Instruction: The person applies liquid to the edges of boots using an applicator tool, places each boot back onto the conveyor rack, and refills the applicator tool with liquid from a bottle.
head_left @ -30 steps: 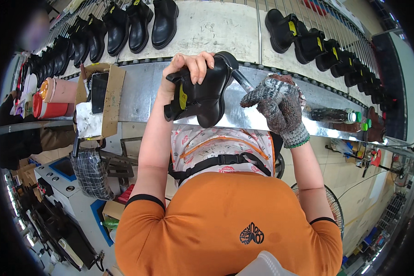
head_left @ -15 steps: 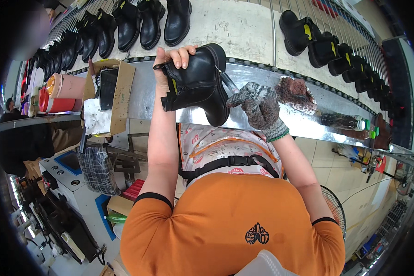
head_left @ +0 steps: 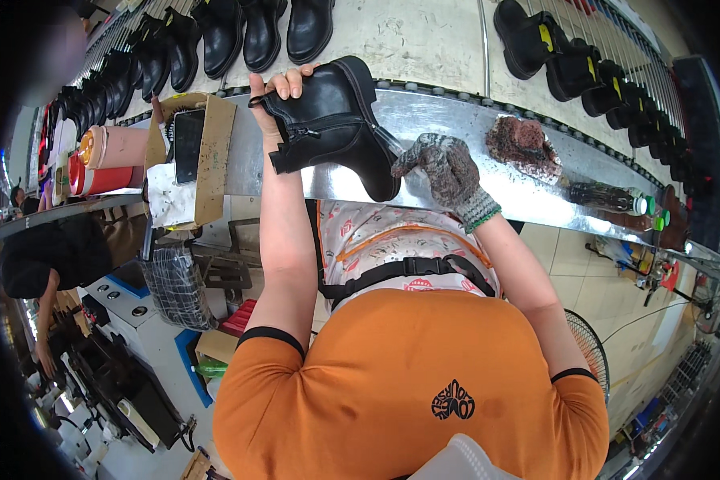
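Note:
My left hand (head_left: pixel 286 83) grips a black ankle boot (head_left: pixel 328 124) by the top of its shaft, fingers over the edge. The boot is held up over the metal ledge, toe toward me, its sole facing right and its side zipper showing. On my right hand (head_left: pixel 448 172) is a grey-brown knitted glove. Its fingers are closed on a slim, pale-handled tool (head_left: pixel 392 142) whose tip meets the boot near the sole edge. Whether that tip is a brush or a blade cannot be made out. Right of the glove, a brown-stained sponge (head_left: pixel 526 144) lies on the ledge.
Beyond the metal ledge (head_left: pixel 252 172), a conveyor (head_left: pixel 424 36) carries rows of black boots (head_left: pixel 524 40). A cardboard box (head_left: pixel 213 160) with a phone (head_left: pixel 188 144) stands left, beside pink and red containers (head_left: pixel 108 172). Bottles (head_left: pixel 612 198) lie right. Another person (head_left: pixel 52 256) is at far left.
The boot has moved slightly up and left and turned, so its zipper shows more plainly. My right hand follows, still holding the tool against it. The person at left leans further into view.

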